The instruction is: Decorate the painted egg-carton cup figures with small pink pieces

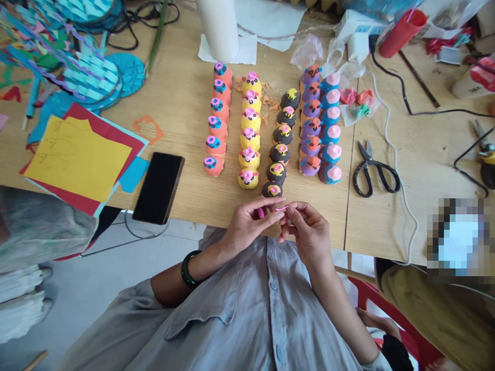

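My left hand point(249, 219) is closed, with a small lump of pink clay point(260, 212) held against its fingers. My right hand point(309, 226) pinches a thin pink clay strip point(282, 208), whose other end reaches the left fingertips. Just beyond my hands runs a row of black bumps point(279, 153), like egg-carton cups, with yellow and pink pieces on top; the farthest shows only yellow. To its left stand a yellow row point(250, 138) and an orange row point(217, 129) with pink pieces. A purple row point(310, 126) and a blue row with pink tops point(331, 135) stand to the right.
A phone point(158, 188) and stacked coloured paper point(83, 159) lie left; black-handled scissors point(373, 170) lie right. A white cable point(392, 149) crosses the table point(185, 139). At the back are a white cylinder point(220, 31) and a power strip point(358, 38). People sit on both sides.
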Demonstrator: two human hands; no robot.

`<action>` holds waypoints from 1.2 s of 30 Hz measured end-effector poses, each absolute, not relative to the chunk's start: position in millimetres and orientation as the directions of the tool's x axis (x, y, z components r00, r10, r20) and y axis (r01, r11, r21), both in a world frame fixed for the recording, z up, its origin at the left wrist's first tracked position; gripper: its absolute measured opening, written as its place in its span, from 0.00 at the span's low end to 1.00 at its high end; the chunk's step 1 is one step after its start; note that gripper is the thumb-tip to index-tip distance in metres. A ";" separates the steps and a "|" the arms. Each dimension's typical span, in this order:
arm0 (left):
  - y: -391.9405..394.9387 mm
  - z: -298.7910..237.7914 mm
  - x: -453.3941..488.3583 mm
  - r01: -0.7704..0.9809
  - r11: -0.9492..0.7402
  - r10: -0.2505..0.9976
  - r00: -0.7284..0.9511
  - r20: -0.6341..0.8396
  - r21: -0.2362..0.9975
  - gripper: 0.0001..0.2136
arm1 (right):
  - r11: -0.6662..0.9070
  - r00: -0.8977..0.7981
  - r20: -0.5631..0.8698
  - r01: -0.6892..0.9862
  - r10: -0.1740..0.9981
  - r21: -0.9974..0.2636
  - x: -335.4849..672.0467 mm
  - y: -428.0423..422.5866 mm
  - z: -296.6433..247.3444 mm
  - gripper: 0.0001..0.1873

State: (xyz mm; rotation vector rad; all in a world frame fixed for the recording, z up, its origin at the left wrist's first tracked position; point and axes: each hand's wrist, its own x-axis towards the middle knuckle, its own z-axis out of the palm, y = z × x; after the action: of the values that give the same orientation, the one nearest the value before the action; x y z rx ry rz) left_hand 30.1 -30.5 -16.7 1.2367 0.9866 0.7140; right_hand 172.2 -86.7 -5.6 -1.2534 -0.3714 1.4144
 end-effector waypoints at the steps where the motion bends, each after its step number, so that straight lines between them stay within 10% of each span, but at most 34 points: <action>1: -30.5 -15.5 30.1 0.061 0.207 0.880 0.424 -0.213 0.976 0.12 | -0.296 0.226 -0.459 -0.513 0.859 -0.806 172.2 -87.0 -5.8 0.13; 36: -29.4 -7.0 27.2 0.155 0.167 0.821 0.525 -0.224 0.974 0.12 | -0.100 0.407 -0.122 -0.076 0.905 -0.992 168.9 -93.2 -11.4 0.08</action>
State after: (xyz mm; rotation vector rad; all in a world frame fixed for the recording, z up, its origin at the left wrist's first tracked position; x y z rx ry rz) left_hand 27.2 -29.4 -7.0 1.3467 0.9410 0.5905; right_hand 168.9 -93.2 -11.4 -1.4222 -0.7976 0.9931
